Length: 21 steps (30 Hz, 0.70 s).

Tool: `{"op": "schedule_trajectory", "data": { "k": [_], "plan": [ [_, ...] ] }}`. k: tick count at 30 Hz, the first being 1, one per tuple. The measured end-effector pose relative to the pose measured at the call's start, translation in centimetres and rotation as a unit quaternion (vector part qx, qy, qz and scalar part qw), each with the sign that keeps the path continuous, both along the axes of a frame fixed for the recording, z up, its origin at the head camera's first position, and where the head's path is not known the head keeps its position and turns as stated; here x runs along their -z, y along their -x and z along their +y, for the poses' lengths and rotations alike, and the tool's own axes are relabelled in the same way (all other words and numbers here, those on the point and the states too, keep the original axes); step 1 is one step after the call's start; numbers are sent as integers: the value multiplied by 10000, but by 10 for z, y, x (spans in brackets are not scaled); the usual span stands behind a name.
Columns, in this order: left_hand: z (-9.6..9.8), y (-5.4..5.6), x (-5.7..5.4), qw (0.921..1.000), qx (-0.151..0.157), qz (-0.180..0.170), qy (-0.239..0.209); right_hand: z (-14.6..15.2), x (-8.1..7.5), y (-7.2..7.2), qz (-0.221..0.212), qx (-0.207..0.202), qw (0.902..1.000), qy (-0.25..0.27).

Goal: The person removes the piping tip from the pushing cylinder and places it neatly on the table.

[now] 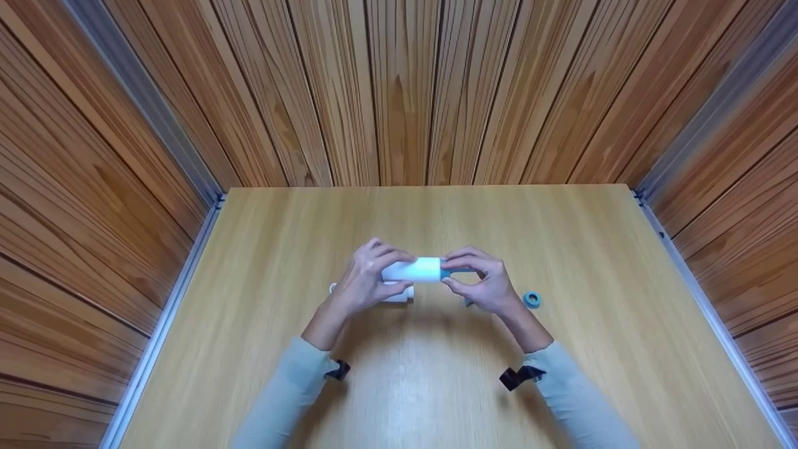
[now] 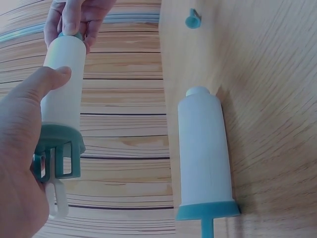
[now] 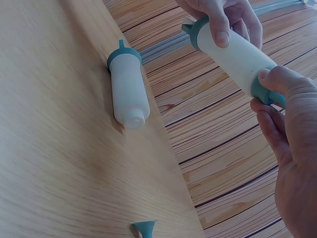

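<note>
My left hand (image 1: 365,280) grips the barrel of a white syringe-like tube (image 1: 421,269), held level above the table. In the left wrist view its near end carries a teal flange (image 2: 58,138) with slotted grips and a white loop. At the opposite end, my right hand (image 1: 480,280) pinches a teal end piece (image 3: 261,90) between thumb and fingers, right against the tube's mouth. The fingers hide part of this piece. Below lies a second white tube (image 2: 204,151), on its side, with a teal flange at one end and a bare white neck at the other.
A small teal ring (image 1: 532,299) lies on the table (image 1: 399,399) to the right of my right hand. A small teal funnel-shaped nozzle (image 3: 144,227) lies there too, partly hidden under that hand in the head view. Wood-plank walls (image 1: 399,93) enclose the back and sides.
</note>
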<state>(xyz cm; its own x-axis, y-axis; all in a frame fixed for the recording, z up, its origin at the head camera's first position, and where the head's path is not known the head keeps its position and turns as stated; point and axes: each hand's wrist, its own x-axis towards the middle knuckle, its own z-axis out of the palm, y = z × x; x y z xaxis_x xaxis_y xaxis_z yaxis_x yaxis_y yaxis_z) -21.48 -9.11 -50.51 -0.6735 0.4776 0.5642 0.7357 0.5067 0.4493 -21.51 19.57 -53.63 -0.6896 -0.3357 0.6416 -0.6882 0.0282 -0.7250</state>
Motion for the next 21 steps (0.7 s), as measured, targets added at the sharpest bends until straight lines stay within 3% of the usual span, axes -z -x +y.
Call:
{"op": "schedule_trajectory", "data": {
  "k": [12, 21],
  "plan": [
    [1, -1, -1, 10000, -20, -88, -11, 0, 0, 0, 336, -13, 9994, 22],
    [-2, -2, -2, 9993, -11, -320, -213, 0, -3, 3, 1001, 54, 9948, -177]
  ]
}}
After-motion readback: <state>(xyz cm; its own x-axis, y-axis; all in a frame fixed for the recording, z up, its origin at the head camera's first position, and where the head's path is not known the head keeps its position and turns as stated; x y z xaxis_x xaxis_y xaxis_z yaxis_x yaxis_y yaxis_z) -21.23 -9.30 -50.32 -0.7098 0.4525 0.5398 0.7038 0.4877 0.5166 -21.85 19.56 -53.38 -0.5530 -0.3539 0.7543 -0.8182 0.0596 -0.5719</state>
